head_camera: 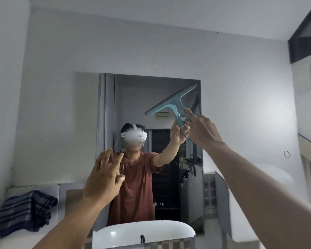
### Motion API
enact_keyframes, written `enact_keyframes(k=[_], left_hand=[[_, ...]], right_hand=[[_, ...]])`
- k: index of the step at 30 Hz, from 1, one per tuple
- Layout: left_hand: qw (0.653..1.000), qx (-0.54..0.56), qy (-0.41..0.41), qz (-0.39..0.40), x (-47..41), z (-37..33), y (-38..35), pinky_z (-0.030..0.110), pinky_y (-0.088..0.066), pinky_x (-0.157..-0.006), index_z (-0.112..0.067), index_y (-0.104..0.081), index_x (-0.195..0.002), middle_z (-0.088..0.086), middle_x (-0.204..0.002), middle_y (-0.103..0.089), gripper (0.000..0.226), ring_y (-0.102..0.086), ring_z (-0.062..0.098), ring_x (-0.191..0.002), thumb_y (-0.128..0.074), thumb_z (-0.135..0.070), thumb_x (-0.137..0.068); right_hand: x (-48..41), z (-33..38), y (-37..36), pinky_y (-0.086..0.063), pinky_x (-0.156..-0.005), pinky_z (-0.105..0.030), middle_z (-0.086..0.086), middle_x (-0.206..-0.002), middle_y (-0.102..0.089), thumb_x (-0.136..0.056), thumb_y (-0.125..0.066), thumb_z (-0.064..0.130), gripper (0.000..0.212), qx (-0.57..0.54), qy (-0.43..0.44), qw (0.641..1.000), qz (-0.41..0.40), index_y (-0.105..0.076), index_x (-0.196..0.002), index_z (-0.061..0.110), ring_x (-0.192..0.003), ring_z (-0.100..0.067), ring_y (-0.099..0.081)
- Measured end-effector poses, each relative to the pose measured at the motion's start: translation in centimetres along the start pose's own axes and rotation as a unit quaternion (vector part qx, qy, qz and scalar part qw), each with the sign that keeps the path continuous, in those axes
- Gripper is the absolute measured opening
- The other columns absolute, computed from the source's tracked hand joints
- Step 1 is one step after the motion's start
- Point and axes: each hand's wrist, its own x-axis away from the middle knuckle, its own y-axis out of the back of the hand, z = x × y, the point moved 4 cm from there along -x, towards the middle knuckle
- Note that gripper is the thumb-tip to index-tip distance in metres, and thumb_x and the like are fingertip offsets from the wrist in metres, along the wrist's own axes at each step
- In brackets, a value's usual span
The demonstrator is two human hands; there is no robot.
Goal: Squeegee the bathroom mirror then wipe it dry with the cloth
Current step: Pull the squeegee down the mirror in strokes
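Note:
The rectangular bathroom mirror (133,97) hangs on the white wall ahead and reflects a person in a rust-red shirt. My right hand (203,130) grips the handle of a teal squeegee (174,102), index finger stretched along it. The blade lies tilted against the mirror's upper right corner, right end higher. My left hand (104,177) is raised before the mirror's lower left part, fingers apart, holding nothing. A dark blue striped cloth (23,211) lies draped on the ledge at the lower left.
A white basin (145,232) sits below the mirror. White walls close in on the left and right. A tiled ledge (9,193) runs under the mirror to the left. A dark ceiling beam (305,40) shows at the upper right.

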Motion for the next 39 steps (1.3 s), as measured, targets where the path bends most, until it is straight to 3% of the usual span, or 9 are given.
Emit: enact_keyframes(k=[3,13,15,19,22,25,27,32,39], left_hand=[[1.000,-0.005,-0.004,0.000,0.0,-0.1,0.2,0.053,-0.050,-0.102,-0.019,-0.042,-0.150,0.018,-0.157,-0.030,0.089,-0.024,0.040,-0.147,-0.085,-0.034,-0.074],[1.000,-0.010,0.003,0.003,-0.1,-0.3,0.6,0.053,-0.048,-0.104,-0.020,-0.043,-0.149,0.018,-0.157,-0.030,0.085,-0.024,0.040,-0.147,-0.083,-0.035,-0.076],[1.000,-0.012,0.002,0.006,-0.1,-0.2,0.7,0.053,-0.048,-0.104,-0.020,-0.042,-0.150,0.018,-0.157,-0.030,0.084,-0.024,0.040,-0.147,-0.082,-0.035,-0.077],[1.000,-0.025,-0.010,0.008,0.0,0.0,0.9,0.053,-0.046,-0.105,-0.019,-0.042,-0.150,0.018,-0.156,-0.032,0.083,-0.026,0.040,-0.145,-0.081,-0.034,-0.078],[0.999,-0.037,-0.018,0.011,0.2,0.2,1.1,0.051,-0.041,-0.108,-0.018,-0.042,-0.151,0.019,-0.156,-0.033,0.083,-0.028,0.040,-0.145,-0.081,-0.031,-0.079],[0.999,-0.040,-0.018,0.012,0.8,0.3,1.2,0.049,-0.040,-0.107,-0.016,-0.042,-0.151,0.019,-0.155,-0.035,0.084,-0.031,0.039,-0.144,-0.082,-0.030,-0.078],[0.999,-0.041,-0.022,0.016,1.5,0.2,1.1,0.049,-0.042,-0.106,-0.013,-0.042,-0.150,0.020,-0.153,-0.036,0.085,-0.033,0.039,-0.143,-0.083,-0.030,-0.077],[0.997,-0.039,-0.033,0.049,2.8,0.1,0.5,0.047,-0.052,-0.101,-0.012,-0.042,-0.149,0.021,-0.153,-0.036,0.095,-0.036,0.039,-0.143,-0.090,-0.025,-0.068],[0.995,-0.062,-0.045,0.065,3.1,0.3,0.1,0.044,-0.057,-0.094,-0.013,-0.046,-0.148,0.019,-0.152,-0.039,0.090,-0.037,0.037,-0.142,-0.089,-0.022,-0.069]], right_hand=[[0.8,0.3,-1.5,-0.058,-0.079,-0.042,-0.014,-0.112,-0.061,-0.097,-0.050,0.008,0.075,-0.028,-0.030,0.999,0.007,-0.018,-0.158,0.038,-0.087,-0.029,-0.063],[2.4,1.7,-3.3,-0.058,-0.062,-0.040,-0.008,-0.088,-0.065,-0.100,-0.041,0.014,0.065,-0.085,-0.088,0.993,-0.007,-0.018,-0.157,0.035,-0.070,-0.023,-0.064],[3.0,1.9,-4.0,-0.060,-0.065,-0.041,-0.011,-0.094,-0.066,-0.101,-0.043,0.016,0.065,-0.091,-0.096,0.991,-0.013,-0.016,-0.157,0.034,-0.071,-0.021,-0.064],[4.2,2.5,-4.7,-0.048,-0.069,-0.035,-0.013,-0.103,-0.064,-0.103,-0.038,0.020,0.062,-0.119,-0.116,0.986,0.005,-0.014,-0.159,0.032,-0.082,-0.021,-0.059],[5.0,3.5,-4.7,-0.056,-0.078,-0.043,-0.015,-0.111,-0.057,-0.101,-0.042,0.020,0.065,-0.110,-0.102,0.988,0.019,-0.015,-0.160,0.026,-0.087,-0.030,-0.063],[5.0,4.0,-4.7,-0.059,-0.076,-0.047,-0.015,-0.112,-0.056,-0.101,-0.044,0.016,0.062,-0.104,-0.088,0.991,0.009,-0.019,-0.157,0.019,-0.085,-0.031,-0.065],[4.9,4.2,-4.7,-0.059,-0.071,-0.047,-0.015,-0.104,-0.060,-0.098,-0.047,0.014,0.061,-0.129,-0.088,0.988,0.004,-0.022,-0.154,0.022,-0.078,-0.029,-0.065],[6.1,5.8,-5.4,-0.054,-0.056,-0.039,-0.017,-0.097,-0.062,-0.088,-0.040,0.026,0.079,-0.201,-0.147,0.967,0.047,-0.005,-0.158,0.034,-0.070,-0.029,-0.065],[7.5,9.0,-7.4,-0.061,-0.069,-0.051,-0.020,-0.108,-0.061,-0.084,-0.032,0.040,0.081,-0.282,-0.211,0.935,0.040,0.006,-0.155,0.037,-0.079,-0.034,-0.068]])
